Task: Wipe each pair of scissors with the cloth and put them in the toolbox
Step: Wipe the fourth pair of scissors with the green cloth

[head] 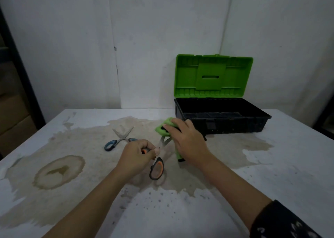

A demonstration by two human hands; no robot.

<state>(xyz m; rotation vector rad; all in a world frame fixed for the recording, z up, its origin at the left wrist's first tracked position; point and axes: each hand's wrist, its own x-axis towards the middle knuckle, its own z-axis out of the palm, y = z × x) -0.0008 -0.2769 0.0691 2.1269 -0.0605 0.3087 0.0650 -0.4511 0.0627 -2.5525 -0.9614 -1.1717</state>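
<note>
Left hand (137, 154) grips the orange-handled scissors (156, 168) at the upper handle loop, over the middle of the table (271, 174). The blades stand slightly apart, their tips buried in the green cloth (161, 129), which the right hand (188, 142) clutches around them. Blue-handled scissors (117, 141) lie open on the table, just left of the left hand. The black toolbox (235, 127) stands at the far edge, toward the right, green lid (211, 75) raised upright. Brown stains (59, 172) cover the table top.
</note>
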